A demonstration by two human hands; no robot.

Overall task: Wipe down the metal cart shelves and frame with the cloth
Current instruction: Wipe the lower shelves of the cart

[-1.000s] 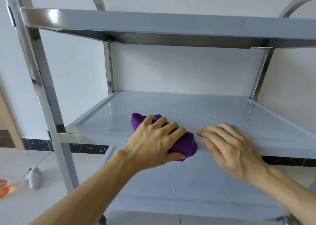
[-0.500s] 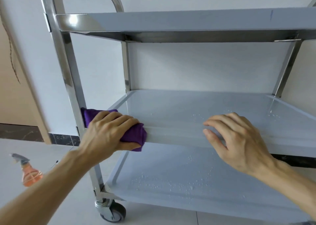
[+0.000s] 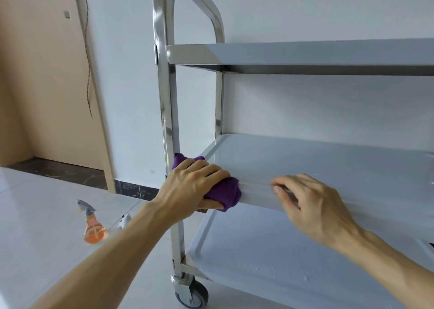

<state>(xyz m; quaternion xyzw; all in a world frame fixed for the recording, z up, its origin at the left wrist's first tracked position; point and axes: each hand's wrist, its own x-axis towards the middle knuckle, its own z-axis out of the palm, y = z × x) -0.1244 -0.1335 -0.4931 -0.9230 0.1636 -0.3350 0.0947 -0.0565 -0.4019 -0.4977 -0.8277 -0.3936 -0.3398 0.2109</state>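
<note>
Midway by my guess: left hand (image 3: 192, 184) fingers curl round the purple cloth (image 3: 225, 195) at the middle shelf (image 3: 328, 168) front corner; right hand (image 3: 312, 203) fingers hook that rim; droplets remain below

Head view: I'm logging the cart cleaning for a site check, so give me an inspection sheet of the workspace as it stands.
Surface: middle shelf pale grey, a few water drops; bottom shelf also spotted with drops.
Job's things: purple cloth bunched on the middle shelf's front left corner, against the steel frame post.
Clutter: spray bottle of orange liquid on the floor left of the cart; small white object beside it.
Hands: left hand grips the cloth; right hand holds the shelf's front edge.
Cables: thin dark cord hanging along the door frame.
Surroundings: white wall, beige door, tiled floor, caster wheel.
</note>
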